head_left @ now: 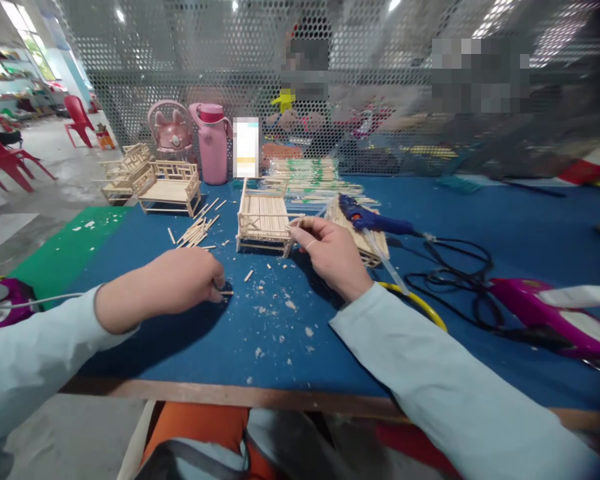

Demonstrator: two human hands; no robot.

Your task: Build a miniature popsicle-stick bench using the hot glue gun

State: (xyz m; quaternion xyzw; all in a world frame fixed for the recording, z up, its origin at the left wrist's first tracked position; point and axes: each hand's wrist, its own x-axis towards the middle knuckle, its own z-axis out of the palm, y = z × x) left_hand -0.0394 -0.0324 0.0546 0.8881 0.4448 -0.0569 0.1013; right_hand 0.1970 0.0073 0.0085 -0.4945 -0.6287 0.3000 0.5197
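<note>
A small bench made of pale wooden sticks (264,217) stands upright on the blue tabletop. My right hand (330,253) is at its right end, thumb and fingertips pinched together there; what they hold, if anything, is too small to make out. To the left and nearer the table's front edge, my left hand (190,277) has its fingers closed on a short wooden stick (227,293) lying low over the table. Loose short sticks (197,231) are heaped between the bench and a finished-looking stick bench (169,189) at the back left.
A blue glue gun (373,219) rests on a stick piece (381,248) at the right, with black cables beyond. A magenta tool (545,310) lies far right. At the back are a pink bottle (213,150), a lit phone (246,147), bundled sticks (305,175) and a perforated metal screen (180,53).
</note>
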